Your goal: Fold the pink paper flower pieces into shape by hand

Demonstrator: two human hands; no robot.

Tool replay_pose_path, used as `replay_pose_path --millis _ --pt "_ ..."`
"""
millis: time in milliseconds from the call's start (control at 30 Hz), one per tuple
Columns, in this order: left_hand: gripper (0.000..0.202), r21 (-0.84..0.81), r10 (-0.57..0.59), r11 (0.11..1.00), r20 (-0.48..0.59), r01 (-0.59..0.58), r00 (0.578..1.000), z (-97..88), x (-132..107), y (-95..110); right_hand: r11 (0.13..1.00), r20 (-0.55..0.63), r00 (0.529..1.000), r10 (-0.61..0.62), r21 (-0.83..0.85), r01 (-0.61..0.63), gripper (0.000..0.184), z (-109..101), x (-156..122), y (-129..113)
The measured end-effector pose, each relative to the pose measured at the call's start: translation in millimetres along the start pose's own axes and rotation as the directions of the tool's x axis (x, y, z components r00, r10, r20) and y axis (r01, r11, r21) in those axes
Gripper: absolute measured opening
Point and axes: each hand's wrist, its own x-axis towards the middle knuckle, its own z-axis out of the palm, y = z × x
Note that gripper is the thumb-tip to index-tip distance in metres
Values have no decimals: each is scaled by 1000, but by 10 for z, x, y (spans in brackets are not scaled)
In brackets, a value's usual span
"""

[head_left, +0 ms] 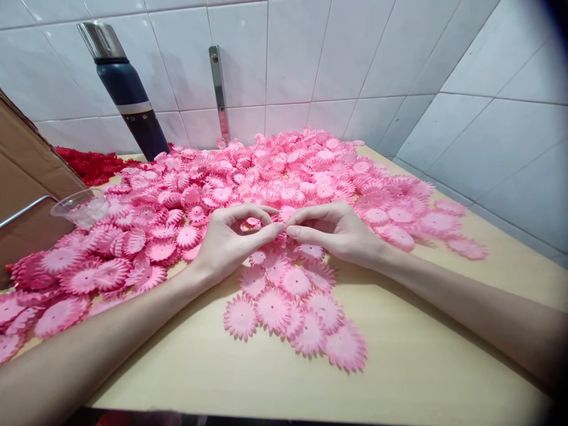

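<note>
Though amid flowers [275, 177], bare tabletop [399, 367] nearside.

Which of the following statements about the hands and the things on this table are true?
1. The left hand and right hand bring their fingers together over the pink flower cutouts. True.
2. The red flower cutouts lie at the front right. False: they lie at the back left.
3. A dark blue flask stands by the tiled wall. True.
4. The clear plastic cup is beside the right hand. False: it is far left, near the cardboard box.
</note>
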Motion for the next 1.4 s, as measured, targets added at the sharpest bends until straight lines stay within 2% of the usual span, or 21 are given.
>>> replay_pose_path --millis 233,433,567,733,933,1100,1400 --pt "14 -18 -4 1000 16 4 1000 18 2 -24 999 14 1000 15 -51 -14 14 7 -8 31" --pt "7 -74 22 997 20 -21 1000 21 -1 -53 998 -59 998 28 -48 -31 16 -2 17 57" --pt "7 -24 54 998 3 -54 999 19 5 -16 999 -79 997 22 -34 -25 19 -6 32 60" --pt "5 44 36 998 -7 -36 999 28 9 28 999 -43 999 20 -39 -22 20 -4 25 36" --pt "12 13 30 999 2 -30 1000 28 -13 -21 997 -1 1000 17 -70 -17 21 13 16 14" --pt "13 29 29 999 24 -30 999 7 -37 -25 997 16 1000 16 -72 -15 19 14 15 17" --pt "11 6 40 999 20 -40 999 11 -37 5 997 38 999 11 -81 -8 26 11 20 19"
